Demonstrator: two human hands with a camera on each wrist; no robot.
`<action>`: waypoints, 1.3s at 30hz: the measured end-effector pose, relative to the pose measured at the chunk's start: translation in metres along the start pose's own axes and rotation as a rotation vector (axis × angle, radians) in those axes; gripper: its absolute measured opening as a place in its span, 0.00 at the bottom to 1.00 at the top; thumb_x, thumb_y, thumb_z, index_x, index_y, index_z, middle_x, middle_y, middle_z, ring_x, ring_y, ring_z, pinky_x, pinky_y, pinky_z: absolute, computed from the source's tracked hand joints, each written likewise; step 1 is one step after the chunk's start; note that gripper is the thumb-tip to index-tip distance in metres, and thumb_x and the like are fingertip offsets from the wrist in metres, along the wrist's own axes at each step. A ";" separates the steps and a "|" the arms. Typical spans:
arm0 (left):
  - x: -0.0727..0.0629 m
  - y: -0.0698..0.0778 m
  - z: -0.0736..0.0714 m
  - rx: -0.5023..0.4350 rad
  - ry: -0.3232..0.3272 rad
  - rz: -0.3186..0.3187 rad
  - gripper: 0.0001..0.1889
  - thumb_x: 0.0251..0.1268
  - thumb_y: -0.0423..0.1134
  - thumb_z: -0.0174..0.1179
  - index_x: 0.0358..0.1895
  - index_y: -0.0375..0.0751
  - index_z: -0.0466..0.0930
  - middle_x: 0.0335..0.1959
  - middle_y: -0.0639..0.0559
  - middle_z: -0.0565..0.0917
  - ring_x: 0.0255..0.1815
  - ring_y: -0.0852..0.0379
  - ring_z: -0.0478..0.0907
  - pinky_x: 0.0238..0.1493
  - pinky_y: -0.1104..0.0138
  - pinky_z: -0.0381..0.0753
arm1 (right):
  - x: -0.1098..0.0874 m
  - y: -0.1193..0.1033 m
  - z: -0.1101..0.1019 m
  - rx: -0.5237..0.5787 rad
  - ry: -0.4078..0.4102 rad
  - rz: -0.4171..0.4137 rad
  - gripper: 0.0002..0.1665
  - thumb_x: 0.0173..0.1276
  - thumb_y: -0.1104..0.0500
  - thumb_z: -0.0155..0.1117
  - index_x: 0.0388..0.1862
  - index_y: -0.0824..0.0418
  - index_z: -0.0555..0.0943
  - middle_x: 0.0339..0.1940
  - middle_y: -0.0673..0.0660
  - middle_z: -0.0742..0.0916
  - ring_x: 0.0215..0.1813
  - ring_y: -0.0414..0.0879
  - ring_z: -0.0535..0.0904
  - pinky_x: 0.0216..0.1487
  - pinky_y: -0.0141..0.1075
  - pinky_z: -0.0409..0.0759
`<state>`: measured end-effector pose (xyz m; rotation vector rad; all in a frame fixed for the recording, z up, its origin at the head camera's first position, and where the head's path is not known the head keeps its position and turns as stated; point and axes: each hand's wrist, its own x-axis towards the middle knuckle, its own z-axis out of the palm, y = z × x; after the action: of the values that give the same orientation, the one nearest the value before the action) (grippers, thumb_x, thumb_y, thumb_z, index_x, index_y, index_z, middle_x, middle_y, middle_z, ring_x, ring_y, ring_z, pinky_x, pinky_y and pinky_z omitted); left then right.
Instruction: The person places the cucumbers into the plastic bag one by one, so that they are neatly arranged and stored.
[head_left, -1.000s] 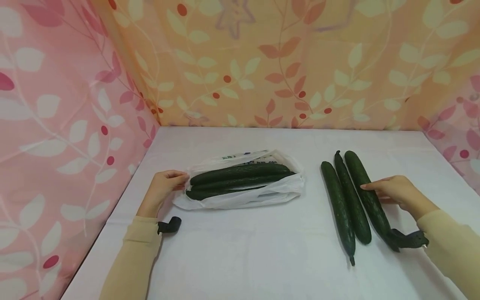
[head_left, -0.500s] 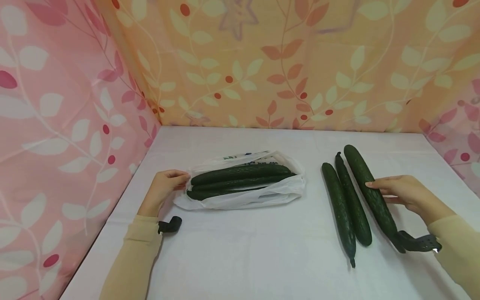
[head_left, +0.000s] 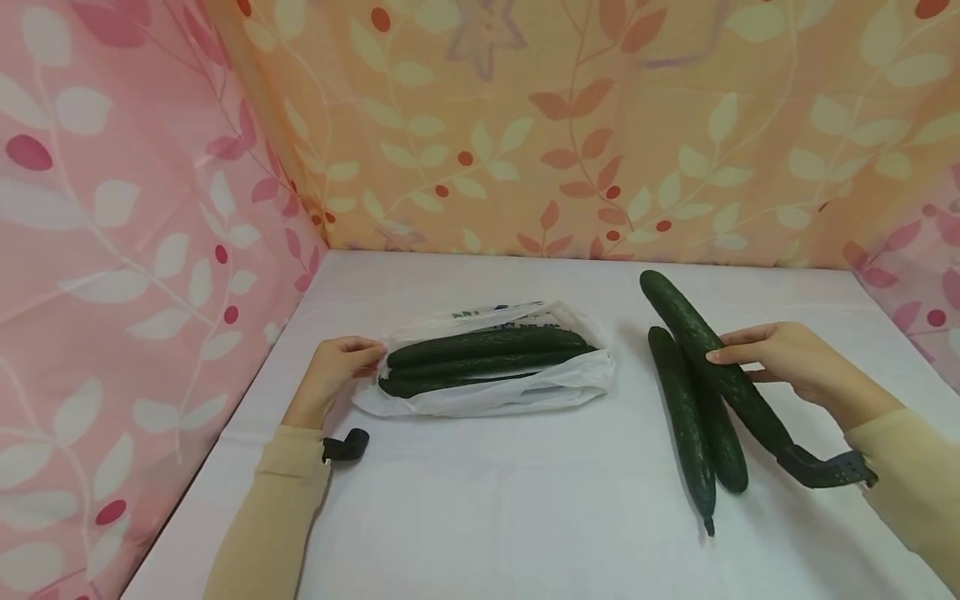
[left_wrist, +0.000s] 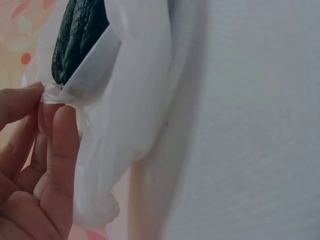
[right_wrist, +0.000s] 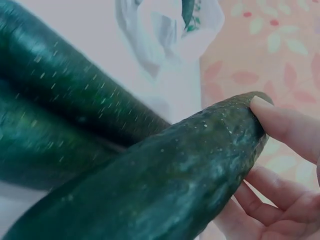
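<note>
My right hand (head_left: 787, 358) grips a long dark green cucumber (head_left: 678, 315) around its middle, thumb on the near side, fingers behind. The held cucumber slants over two more cucumbers, one at the left (head_left: 684, 417) and one partly hidden beneath it (head_left: 726, 446). In the right wrist view the thumb (right_wrist: 285, 122) presses the held cucumber's skin. At the left, my left hand (head_left: 337, 371) pinches the edge of a white plastic bag (head_left: 502, 400) between thumb and fingers, as the left wrist view shows. Several cucumbers (head_left: 487, 342) lie side by side in the bag's open mouth.
A white cloth (head_left: 480, 500) covers the table. Patterned fabric walls stand behind it (head_left: 480, 125) and along the left side (head_left: 150, 250), with another at the right edge (head_left: 922, 275). Green and blue print shows on the bag.
My right hand has raised the right-hand cucumber off the table and swung it leftward over the other two. The left hand keeps its pinch on the plastic bag.
</note>
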<state>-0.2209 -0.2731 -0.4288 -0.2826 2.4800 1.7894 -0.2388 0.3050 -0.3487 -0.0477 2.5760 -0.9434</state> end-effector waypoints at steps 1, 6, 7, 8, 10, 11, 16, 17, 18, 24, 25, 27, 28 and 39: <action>0.000 0.000 0.000 0.000 -0.002 0.001 0.23 0.66 0.44 0.66 0.53 0.27 0.80 0.31 0.62 0.84 0.34 0.66 0.82 0.41 0.74 0.84 | 0.001 -0.004 0.001 -0.003 0.001 -0.007 0.46 0.71 0.41 0.61 0.70 0.77 0.66 0.70 0.77 0.71 0.65 0.64 0.75 0.56 0.48 0.83; -0.001 0.000 0.000 -0.003 0.000 -0.003 0.22 0.67 0.44 0.65 0.53 0.27 0.80 0.32 0.61 0.84 0.34 0.66 0.82 0.41 0.74 0.84 | 0.005 -0.024 0.007 -0.001 0.002 -0.038 0.44 0.69 0.41 0.64 0.68 0.75 0.70 0.67 0.74 0.76 0.65 0.63 0.75 0.57 0.50 0.83; -0.001 0.000 0.000 0.000 0.000 -0.004 0.22 0.67 0.44 0.65 0.53 0.27 0.80 0.32 0.61 0.84 0.34 0.65 0.82 0.41 0.74 0.84 | 0.006 -0.028 0.008 -0.001 0.001 -0.043 0.44 0.69 0.41 0.64 0.68 0.74 0.70 0.66 0.73 0.77 0.64 0.62 0.76 0.57 0.51 0.82; -0.001 0.000 0.000 0.004 0.002 -0.006 0.22 0.67 0.44 0.65 0.53 0.27 0.81 0.31 0.61 0.84 0.34 0.65 0.82 0.41 0.75 0.84 | 0.007 -0.032 0.010 0.000 0.000 -0.046 0.43 0.68 0.41 0.65 0.67 0.74 0.71 0.66 0.72 0.77 0.64 0.62 0.76 0.58 0.51 0.82; -0.001 0.001 0.000 0.012 0.003 -0.006 0.21 0.68 0.44 0.64 0.53 0.27 0.81 0.31 0.61 0.84 0.33 0.65 0.82 0.41 0.75 0.84 | 0.009 -0.040 0.013 0.004 -0.001 -0.057 0.43 0.68 0.42 0.66 0.67 0.73 0.71 0.66 0.72 0.77 0.64 0.61 0.76 0.58 0.52 0.82; -0.002 0.002 0.000 0.015 0.004 -0.005 0.21 0.68 0.44 0.64 0.53 0.28 0.81 0.31 0.61 0.84 0.33 0.65 0.82 0.41 0.75 0.84 | 0.010 -0.044 0.014 0.003 -0.001 -0.065 0.42 0.68 0.42 0.66 0.67 0.73 0.72 0.66 0.72 0.78 0.64 0.61 0.76 0.59 0.52 0.81; -0.002 0.002 -0.001 0.016 0.005 -0.003 0.21 0.68 0.45 0.64 0.52 0.28 0.81 0.32 0.60 0.84 0.33 0.65 0.82 0.40 0.75 0.84 | 0.017 -0.065 0.022 0.004 -0.009 -0.101 0.40 0.66 0.43 0.68 0.66 0.71 0.74 0.65 0.71 0.79 0.62 0.59 0.78 0.60 0.53 0.80; -0.002 0.002 -0.001 0.011 0.005 -0.005 0.21 0.68 0.44 0.65 0.52 0.27 0.81 0.32 0.60 0.84 0.33 0.65 0.82 0.40 0.75 0.84 | 0.018 -0.069 0.024 0.004 -0.011 -0.106 0.40 0.66 0.44 0.69 0.66 0.71 0.74 0.64 0.70 0.79 0.61 0.58 0.79 0.61 0.53 0.80; -0.001 0.002 -0.001 0.009 0.003 -0.006 0.22 0.68 0.44 0.65 0.52 0.27 0.81 0.32 0.59 0.84 0.33 0.65 0.82 0.40 0.75 0.84 | 0.019 -0.073 0.025 0.008 -0.017 -0.109 0.40 0.65 0.44 0.69 0.66 0.70 0.74 0.64 0.69 0.80 0.61 0.57 0.79 0.61 0.53 0.80; -0.003 0.003 -0.001 -0.027 -0.005 -0.013 0.23 0.67 0.43 0.65 0.54 0.25 0.80 0.31 0.59 0.84 0.33 0.66 0.81 0.40 0.75 0.84 | 0.025 -0.098 0.035 0.037 -0.044 -0.149 0.38 0.63 0.45 0.72 0.65 0.67 0.76 0.62 0.66 0.82 0.56 0.51 0.82 0.63 0.54 0.78; -0.003 0.003 -0.001 -0.021 -0.003 -0.013 0.23 0.67 0.43 0.65 0.54 0.25 0.80 0.31 0.60 0.84 0.33 0.66 0.81 0.40 0.75 0.84 | 0.026 -0.102 0.036 0.038 -0.044 -0.155 0.38 0.63 0.45 0.72 0.65 0.67 0.77 0.61 0.66 0.83 0.55 0.50 0.82 0.63 0.54 0.78; -0.004 0.004 -0.002 -0.012 -0.001 -0.013 0.23 0.67 0.43 0.65 0.54 0.26 0.80 0.31 0.61 0.84 0.33 0.66 0.81 0.40 0.75 0.84 | 0.029 -0.111 0.041 0.045 -0.044 -0.163 0.37 0.62 0.45 0.73 0.64 0.65 0.78 0.60 0.65 0.84 0.53 0.49 0.83 0.63 0.55 0.78; -0.004 0.004 -0.003 -0.009 0.001 -0.011 0.23 0.67 0.43 0.65 0.54 0.25 0.80 0.31 0.61 0.84 0.33 0.66 0.81 0.40 0.75 0.84 | 0.030 -0.115 0.043 0.051 -0.045 -0.168 0.37 0.61 0.45 0.73 0.64 0.64 0.78 0.59 0.64 0.84 0.52 0.49 0.84 0.63 0.55 0.78; -0.005 0.003 -0.001 -0.003 -0.006 -0.015 0.23 0.67 0.43 0.65 0.54 0.25 0.79 0.30 0.60 0.84 0.33 0.65 0.81 0.41 0.76 0.83 | 0.046 -0.151 0.064 0.113 -0.095 -0.265 0.29 0.60 0.52 0.75 0.59 0.61 0.82 0.53 0.59 0.88 0.48 0.44 0.86 0.59 0.46 0.82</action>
<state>-0.2165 -0.2724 -0.4244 -0.2952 2.4644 1.7861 -0.2726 0.1414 -0.3146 -0.4012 2.4635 -1.1502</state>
